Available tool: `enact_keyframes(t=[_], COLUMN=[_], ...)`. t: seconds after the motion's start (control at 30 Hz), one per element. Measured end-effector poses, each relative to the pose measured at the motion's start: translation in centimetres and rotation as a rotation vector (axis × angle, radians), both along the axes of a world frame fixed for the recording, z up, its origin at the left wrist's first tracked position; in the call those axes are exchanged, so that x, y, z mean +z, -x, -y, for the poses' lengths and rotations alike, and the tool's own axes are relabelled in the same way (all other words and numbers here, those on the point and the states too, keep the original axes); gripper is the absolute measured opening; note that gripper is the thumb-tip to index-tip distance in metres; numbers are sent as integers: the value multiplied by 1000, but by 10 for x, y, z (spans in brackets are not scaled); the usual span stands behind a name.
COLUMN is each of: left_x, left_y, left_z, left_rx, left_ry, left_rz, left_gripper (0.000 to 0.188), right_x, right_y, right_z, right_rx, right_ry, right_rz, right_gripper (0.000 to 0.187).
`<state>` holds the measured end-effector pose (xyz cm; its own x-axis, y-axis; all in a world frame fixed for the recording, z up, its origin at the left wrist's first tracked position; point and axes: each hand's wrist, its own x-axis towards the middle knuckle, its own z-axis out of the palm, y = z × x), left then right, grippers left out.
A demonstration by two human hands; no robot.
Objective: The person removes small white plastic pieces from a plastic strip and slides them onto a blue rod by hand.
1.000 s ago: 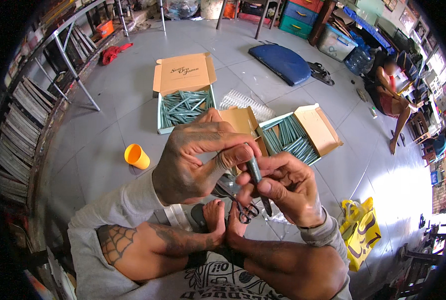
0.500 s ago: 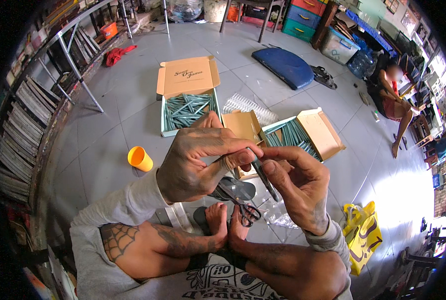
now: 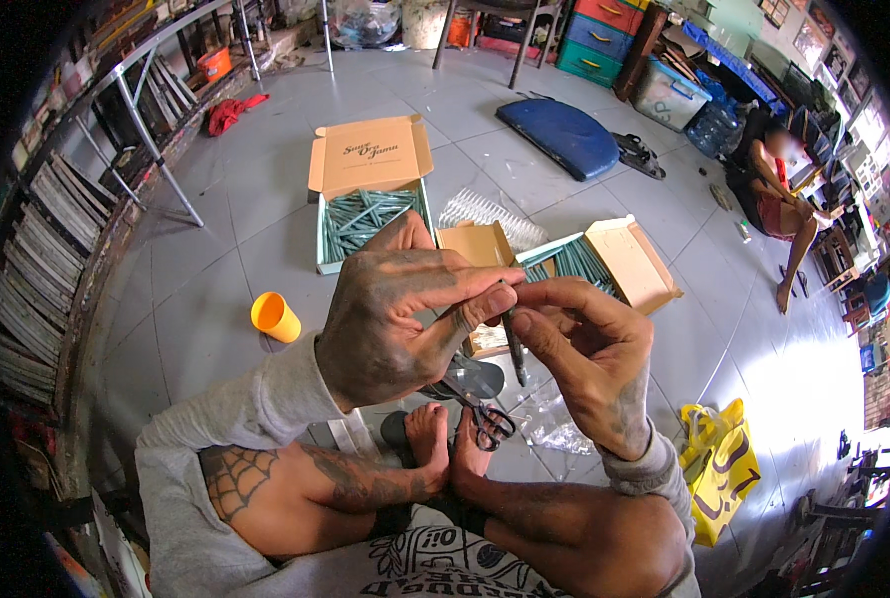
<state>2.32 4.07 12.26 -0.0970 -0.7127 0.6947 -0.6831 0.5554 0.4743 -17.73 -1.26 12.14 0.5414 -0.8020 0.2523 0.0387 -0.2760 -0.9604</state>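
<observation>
Both hands meet in front of me around a short, slim, dark grey-green stick (image 3: 517, 351), whose exact kind I cannot make out. My left hand (image 3: 390, 309) pinches its upper end between thumb and forefinger. Just below, my right hand (image 3: 589, 349) grips it between thumb and fingers, and its lower end hangs free, pointing down. Beyond the left hand, an open cardboard box (image 3: 370, 159) holds many slim green sticks (image 3: 365, 219). A second open box (image 3: 636, 264) of similar sticks (image 3: 576, 261) lies past my right hand, with a smaller brown box (image 3: 475, 242) between, partly hidden by my fingers.
Scissors (image 3: 493, 427) with black handles lie near my feet, by clear plastic wrapping (image 3: 556, 424). An orange cup (image 3: 276, 317) stands left, a yellow bag (image 3: 719, 468) right. Farther off are a blue cushion (image 3: 559, 138), sandals (image 3: 639, 155) and a seated person (image 3: 776, 184).
The stick has turned more upright, its lower end swinging left. My right hand has shifted slightly left; both hands keep their pinch. The whole view has drifted a little.
</observation>
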Motion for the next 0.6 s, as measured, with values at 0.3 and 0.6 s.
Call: enact_keyframes(t=[0.3,0.6], left_x=[0,3], left_y=[0,-1], left_z=[1,-2], left_rx=[-32,-59], left_ry=[27,5], left_rz=[27,-31], left_gripper=[22,22], right_x=[-3,-9], right_y=[1,-3], right_z=[3,1], right_rx=[1,79], right_ry=[150,88], right_rz=[17,236], right_gripper=[15,21])
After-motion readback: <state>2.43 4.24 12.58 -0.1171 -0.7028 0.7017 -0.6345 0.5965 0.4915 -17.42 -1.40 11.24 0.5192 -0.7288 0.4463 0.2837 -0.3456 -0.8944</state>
